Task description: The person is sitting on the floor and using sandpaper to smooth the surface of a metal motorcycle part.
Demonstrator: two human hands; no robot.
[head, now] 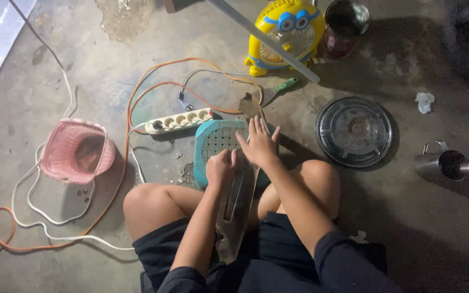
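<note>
I sit on a concrete floor with my knees apart. A long flat metal part [233,209] with a slot runs from my lap up onto a teal woven plastic stool [213,142]. My left hand [221,167] is curled into a fist, gripping the upper end of the metal part. My right hand [257,142] lies flat with fingers spread, pressing down on the stool's right side and the tip of the part. A trowel-like tool [252,103] with a green handle lies just beyond the stool.
A white power strip [179,120] with orange and white cables lies at the left of the stool. A pink basket [77,152], yellow toy-shaped fan [283,33], dark can [345,26], round fan grille [354,132] and steel mug [443,164] sit around.
</note>
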